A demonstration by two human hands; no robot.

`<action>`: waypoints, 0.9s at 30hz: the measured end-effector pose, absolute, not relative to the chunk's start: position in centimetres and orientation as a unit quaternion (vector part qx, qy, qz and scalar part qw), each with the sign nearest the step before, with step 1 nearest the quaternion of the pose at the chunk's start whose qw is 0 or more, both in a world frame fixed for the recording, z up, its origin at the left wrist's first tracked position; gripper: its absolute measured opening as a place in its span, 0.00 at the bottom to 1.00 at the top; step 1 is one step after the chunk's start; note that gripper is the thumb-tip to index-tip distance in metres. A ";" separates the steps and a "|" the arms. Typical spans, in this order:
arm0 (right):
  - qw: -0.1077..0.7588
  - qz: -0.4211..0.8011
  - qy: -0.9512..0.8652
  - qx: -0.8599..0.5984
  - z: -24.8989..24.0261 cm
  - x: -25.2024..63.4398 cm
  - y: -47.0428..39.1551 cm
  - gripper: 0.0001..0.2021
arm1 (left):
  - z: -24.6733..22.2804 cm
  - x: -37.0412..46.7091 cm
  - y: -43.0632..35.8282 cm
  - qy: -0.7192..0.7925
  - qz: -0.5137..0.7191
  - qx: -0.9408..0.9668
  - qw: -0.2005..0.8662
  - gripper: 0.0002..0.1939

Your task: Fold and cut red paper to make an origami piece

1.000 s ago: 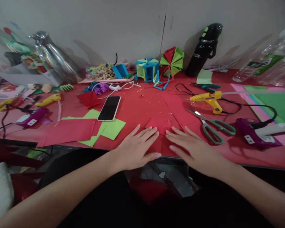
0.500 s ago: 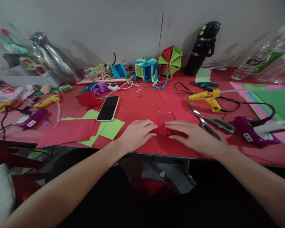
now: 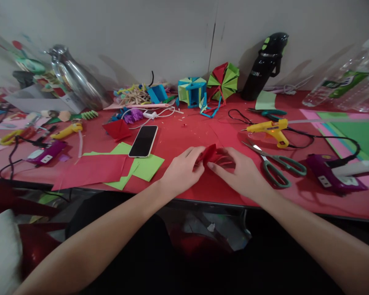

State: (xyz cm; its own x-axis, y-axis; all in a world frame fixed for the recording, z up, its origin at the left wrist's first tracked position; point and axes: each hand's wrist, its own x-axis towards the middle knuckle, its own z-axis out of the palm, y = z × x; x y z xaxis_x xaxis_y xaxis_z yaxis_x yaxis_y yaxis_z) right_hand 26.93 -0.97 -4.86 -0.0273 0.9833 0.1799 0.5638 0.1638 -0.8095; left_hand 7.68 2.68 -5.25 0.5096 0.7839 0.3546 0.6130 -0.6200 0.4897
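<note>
Between my two hands, near the table's front edge, a folded piece of red paper [image 3: 209,154] stands partly raised off the red tabletop [image 3: 175,137]. My left hand [image 3: 184,168] is closed on its left side, thumb and fingers gripping the paper. My right hand [image 3: 238,170] curves around the right side, its thumb and fingertips at the paper; the fingers look bent around it. Part of the paper is hidden by the fingers. Green-handled scissors [image 3: 275,164] lie just right of my right hand, and a phone [image 3: 143,141] lies to the left on green paper [image 3: 152,167].
A yellow glue gun [image 3: 272,130] and a purple power strip [image 3: 335,174] with cords lie at right. Red sheets [image 3: 89,170] lie at left. Along the wall stand folded paper models [image 3: 192,92], a black bottle [image 3: 266,65], a steel jug [image 3: 76,76] and plastic bottles [image 3: 341,84].
The red paper, flat under my fingertips before, is now lifted and tilted up between my hands. Both hands have curled from lying flat. The view has shifted slightly.
</note>
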 end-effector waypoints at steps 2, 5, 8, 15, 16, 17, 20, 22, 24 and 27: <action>0.379 0.224 -0.698 -0.565 -4.5 26.4 -1.1 0.15 | -4.9 7.9 2.4 0.410 0.322 0.834 0.184 0.22; 0.361 0.141 -0.737 -0.553 -4.0 26.1 -1.1 0.09 | -4.8 8.0 2.2 0.407 0.349 0.820 0.202 0.21; 0.354 0.094 -0.750 -0.552 -4.0 26.1 -0.9 0.11 | -4.8 8.0 2.2 0.410 0.358 0.814 0.204 0.19; 0.351 0.019 -0.723 -0.595 -4.4 25.9 -0.7 0.15 | -4.9 8.1 2.4 0.443 0.346 0.809 0.173 0.20; 0.339 0.032 -0.732 -0.590 -4.2 25.8 -0.8 0.14 | -4.9 8.1 2.3 0.447 0.338 0.812 0.162 0.21; 0.328 0.056 -0.742 -0.582 -4.0 25.7 -0.8 0.14 | -4.9 8.1 2.3 0.449 0.331 0.816 0.152 0.21; 0.313 0.130 -0.749 -0.569 -3.5 25.5 -0.8 0.17 | -4.8 8.1 2.2 0.438 0.307 0.835 0.129 0.21; 0.305 0.139 -0.744 -0.578 -3.3 25.7 -0.6 0.19 | -4.7 8.0 2.1 0.428 0.298 0.847 0.106 0.20; 0.302 0.121 -0.740 -0.589 -3.3 25.9 -0.4 0.18 | -4.6 8.0 2.1 0.424 0.294 0.853 0.077 0.19; 0.302 0.088 -0.734 -0.602 -3.4 26.4 0.0 0.13 | -4.3 7.9 2.2 0.424 0.293 0.855 0.055 0.18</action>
